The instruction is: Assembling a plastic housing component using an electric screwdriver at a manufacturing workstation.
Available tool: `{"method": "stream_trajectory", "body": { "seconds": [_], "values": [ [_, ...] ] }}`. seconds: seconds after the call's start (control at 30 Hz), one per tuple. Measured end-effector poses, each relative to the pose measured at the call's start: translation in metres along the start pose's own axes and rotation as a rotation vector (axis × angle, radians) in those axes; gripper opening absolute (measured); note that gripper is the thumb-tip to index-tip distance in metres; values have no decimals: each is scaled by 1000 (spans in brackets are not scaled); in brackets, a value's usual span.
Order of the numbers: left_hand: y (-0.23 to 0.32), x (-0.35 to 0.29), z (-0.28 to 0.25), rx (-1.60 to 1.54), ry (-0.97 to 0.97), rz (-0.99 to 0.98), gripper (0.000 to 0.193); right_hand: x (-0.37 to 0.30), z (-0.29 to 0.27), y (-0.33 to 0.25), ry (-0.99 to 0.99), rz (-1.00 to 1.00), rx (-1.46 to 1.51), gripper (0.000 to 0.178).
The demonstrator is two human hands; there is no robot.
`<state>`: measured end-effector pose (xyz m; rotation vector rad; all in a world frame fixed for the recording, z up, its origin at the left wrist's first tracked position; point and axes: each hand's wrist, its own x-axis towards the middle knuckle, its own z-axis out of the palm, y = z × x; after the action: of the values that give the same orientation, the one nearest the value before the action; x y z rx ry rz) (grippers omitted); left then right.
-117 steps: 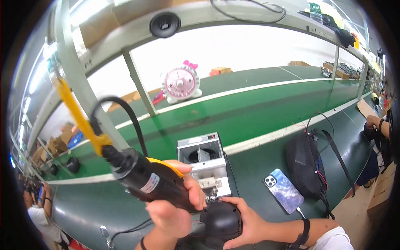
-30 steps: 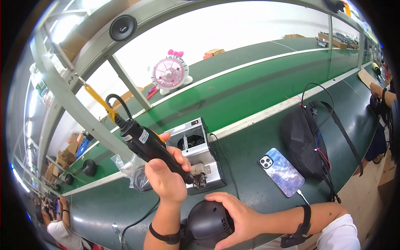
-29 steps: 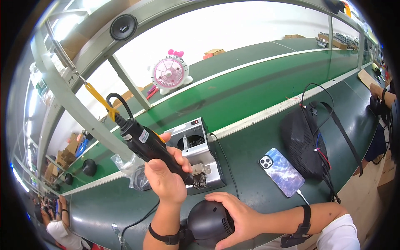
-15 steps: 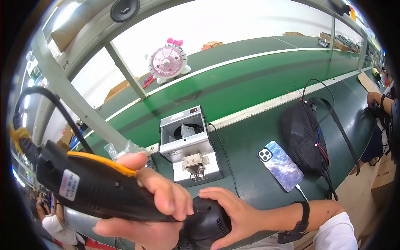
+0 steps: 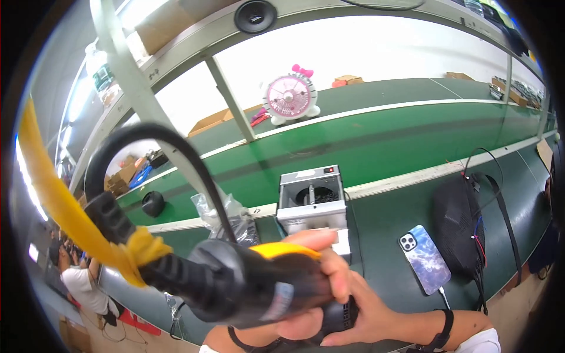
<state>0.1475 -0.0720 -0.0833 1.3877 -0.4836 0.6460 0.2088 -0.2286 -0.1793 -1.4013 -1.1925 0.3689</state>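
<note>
My left hand [image 5: 321, 276] is wrapped round a black electric screwdriver [image 5: 268, 288] with an orange lever, its cord end toward the camera. The screwdriver's tip is hidden behind the hand. My right hand [image 5: 371, 309] grips a rounded black plastic housing [image 5: 341, 316] with slots, right beside the left hand; most of that housing is covered. Just beyond the hands stands a silver screw feeder [image 5: 312, 217], its open top showing a dark drum. A yellow strip [image 5: 59, 194] is tied round the screwdriver's cord and crosses the left side.
A phone [image 5: 425, 260] on a white cable and a black mesh bag-like item [image 5: 456, 226] with loose wires lie right. Beyond runs a green conveyor [image 5: 365, 147]; a pink and white fan [image 5: 289, 97] stands behind it. Left are a plastic bag [image 5: 226, 217], a frame post [image 5: 159, 123] and people.
The view has shifted, so the bench items sit further right. The screwdriver's cord end has swung toward the camera and down. Both hands keep their holds.
</note>
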Motion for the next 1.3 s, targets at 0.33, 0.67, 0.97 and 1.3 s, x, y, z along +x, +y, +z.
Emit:
{"method": "stream_trajectory", "body": {
  "seconds": [0.33, 0.67, 0.97, 1.3],
  "values": [
    [19, -2, -6, -14, 94, -182, 102, 17, 4, -22, -131, 137, -80, 115],
    [3, 10, 3, -50, 322, -54, 109, 16, 12, -15, 44, 124, -110, 104],
    [10, 0, 14, 192, 292, 95, 111, 11, 16, -23, 43, 144, -195, 101],
    [14, 2, 15, 235, 397, 45, 106, 10, 17, -24, 14, 145, -135, 96]
  ]
}}
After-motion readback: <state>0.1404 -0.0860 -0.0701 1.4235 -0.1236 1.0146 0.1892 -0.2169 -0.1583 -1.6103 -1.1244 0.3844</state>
